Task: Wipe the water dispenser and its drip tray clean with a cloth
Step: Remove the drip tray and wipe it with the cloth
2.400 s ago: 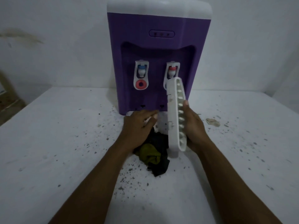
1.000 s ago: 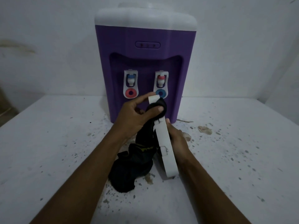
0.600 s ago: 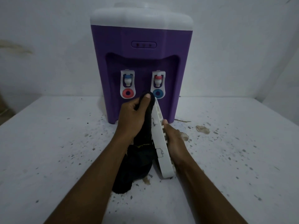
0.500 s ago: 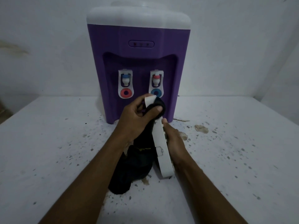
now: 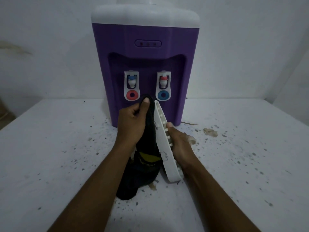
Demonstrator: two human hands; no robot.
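Observation:
A purple water dispenser (image 5: 145,52) with a white top stands at the back of the white table, with two white taps on its front. In front of it my right hand (image 5: 179,144) holds the white slotted drip tray (image 5: 164,143) on edge, its lower end near the tabletop. My left hand (image 5: 133,123) grips a dark cloth (image 5: 145,164) and presses it against the tray's left face, thumb up at the tray's top end. The cloth hangs down to the table and shows a yellow patch.
The white table (image 5: 58,156) is speckled with dark dirt around the dispenser. A brownish wet stain (image 5: 210,132) lies right of the dispenser's base. White walls close in behind and at the right.
My left hand has slid the cloth along the tray's left face, down and back up to its top end. The tray has stayed on edge in my right hand.

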